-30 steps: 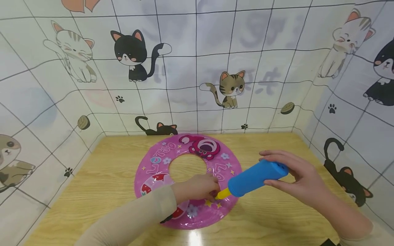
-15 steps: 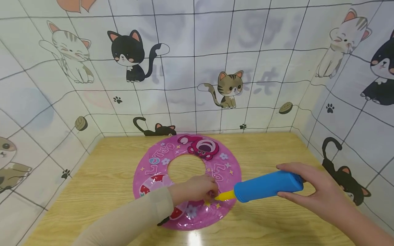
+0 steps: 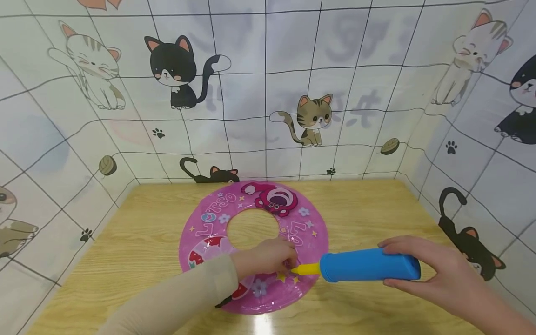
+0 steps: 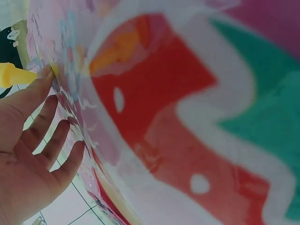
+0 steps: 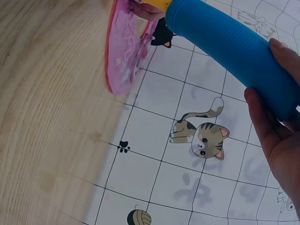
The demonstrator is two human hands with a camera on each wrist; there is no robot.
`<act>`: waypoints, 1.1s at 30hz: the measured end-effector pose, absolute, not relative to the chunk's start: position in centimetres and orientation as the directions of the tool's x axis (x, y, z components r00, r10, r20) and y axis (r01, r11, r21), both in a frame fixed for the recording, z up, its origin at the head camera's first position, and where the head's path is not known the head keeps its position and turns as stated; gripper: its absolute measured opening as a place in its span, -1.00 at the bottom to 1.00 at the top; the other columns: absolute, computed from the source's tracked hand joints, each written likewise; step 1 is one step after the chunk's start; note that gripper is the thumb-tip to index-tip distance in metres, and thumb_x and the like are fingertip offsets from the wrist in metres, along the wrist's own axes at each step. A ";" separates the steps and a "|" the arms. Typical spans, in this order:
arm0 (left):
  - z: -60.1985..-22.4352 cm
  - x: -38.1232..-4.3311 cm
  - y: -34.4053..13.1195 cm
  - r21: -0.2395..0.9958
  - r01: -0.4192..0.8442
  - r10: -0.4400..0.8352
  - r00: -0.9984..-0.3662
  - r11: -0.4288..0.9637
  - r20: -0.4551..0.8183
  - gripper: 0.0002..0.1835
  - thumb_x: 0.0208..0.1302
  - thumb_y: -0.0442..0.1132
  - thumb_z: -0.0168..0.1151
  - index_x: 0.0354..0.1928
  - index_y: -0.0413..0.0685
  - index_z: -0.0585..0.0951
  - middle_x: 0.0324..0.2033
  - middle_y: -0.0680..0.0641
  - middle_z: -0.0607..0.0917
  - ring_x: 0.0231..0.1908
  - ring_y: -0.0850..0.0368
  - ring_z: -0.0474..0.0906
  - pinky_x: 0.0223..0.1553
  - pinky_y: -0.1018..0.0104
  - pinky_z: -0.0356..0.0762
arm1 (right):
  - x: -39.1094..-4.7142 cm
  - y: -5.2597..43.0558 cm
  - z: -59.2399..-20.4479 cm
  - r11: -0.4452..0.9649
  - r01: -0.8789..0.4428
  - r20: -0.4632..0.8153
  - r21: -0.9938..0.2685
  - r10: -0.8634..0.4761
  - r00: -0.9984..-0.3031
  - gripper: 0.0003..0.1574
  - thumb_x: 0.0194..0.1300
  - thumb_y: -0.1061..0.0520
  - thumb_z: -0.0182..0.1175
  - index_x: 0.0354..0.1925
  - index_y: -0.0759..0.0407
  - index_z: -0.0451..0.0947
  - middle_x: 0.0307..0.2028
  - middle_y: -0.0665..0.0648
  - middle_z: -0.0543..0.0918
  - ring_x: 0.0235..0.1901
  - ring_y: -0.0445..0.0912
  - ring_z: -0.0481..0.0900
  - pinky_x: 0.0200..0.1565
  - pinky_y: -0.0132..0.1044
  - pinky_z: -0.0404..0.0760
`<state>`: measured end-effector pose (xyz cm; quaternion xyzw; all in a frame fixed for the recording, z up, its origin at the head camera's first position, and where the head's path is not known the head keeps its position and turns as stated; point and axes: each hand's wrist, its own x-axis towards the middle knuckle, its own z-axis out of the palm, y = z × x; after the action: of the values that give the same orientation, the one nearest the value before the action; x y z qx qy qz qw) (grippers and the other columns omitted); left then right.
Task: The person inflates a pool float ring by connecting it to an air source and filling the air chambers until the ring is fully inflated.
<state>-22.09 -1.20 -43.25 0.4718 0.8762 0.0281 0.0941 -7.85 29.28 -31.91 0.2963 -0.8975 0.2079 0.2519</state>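
Head view: my left hand (image 3: 268, 256) pinched the round pink plastic ring (image 3: 278, 296) on the wood-grain table (image 3: 368, 209); apart from it, my right hand (image 3: 444, 274) gripped the blue cylindrical plastic pump (image 3: 358, 265). Left wrist: its tapered yellow nozzle (image 4: 14, 75) met the pinching hand. Right wrist: I clasped its rear end.

You face a white, black-gridded wall covering (image 3: 247, 135) printed with cartoon cats (image 3: 173, 70) across the upper frame; a pale wood-grain table (image 3: 138, 228) below shines at bottom centre.

Blue pump (image 3: 370, 265): tilt flattened, nearly level | right hand (image 3: 448, 279): lower, further right
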 end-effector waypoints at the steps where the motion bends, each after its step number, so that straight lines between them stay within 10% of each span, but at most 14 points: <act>1: -43.2 -22.1 -1.2 0.139 0.824 0.834 -0.533 0.550 -0.140 -0.82 0.03 -0.05 0.52 -0.31 0.27 0.72 -0.37 0.30 0.54 -0.28 0.34 0.38 -0.16 0.51 0.40 | -8.0 29.3 -31.9 0.738 -0.640 0.578 -0.212 -0.433 -0.691 -0.11 -0.48 0.01 0.70 -0.03 -0.21 0.61 -0.08 -0.20 0.66 -0.04 -0.39 0.54 -0.09 -0.62 0.47; 18: -42.8 -22.4 -1.4 0.155 0.853 0.866 -0.479 0.498 -0.145 -0.83 0.08 -0.04 0.49 -0.27 0.26 0.71 -0.30 0.25 0.53 -0.21 0.32 0.38 -0.07 0.52 0.39 | -7.8 29.3 -32.0 0.755 -0.623 0.576 -0.206 -0.421 -0.701 -0.12 -0.44 -0.01 0.68 0.00 -0.20 0.60 -0.07 -0.21 0.64 -0.02 -0.42 0.50 -0.07 -0.63 0.44; 33: -42.4 -21.7 -4.4 0.196 0.839 0.855 -0.462 0.508 -0.237 -0.30 -0.02 0.09 0.51 0.23 0.30 0.50 0.36 0.12 0.33 0.33 0.13 0.26 0.28 0.19 0.26 | -7.4 29.5 -33.0 0.762 -0.580 0.534 -0.286 -0.376 -0.757 -0.09 -0.40 0.13 0.67 0.03 -0.19 0.58 0.00 -0.14 0.61 0.04 -0.43 0.42 -0.03 -0.69 0.35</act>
<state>-21.68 -4.39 -42.42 0.4954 0.8546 0.0258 0.1536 -7.43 29.51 -33.04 0.2627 -0.9104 0.2232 0.2288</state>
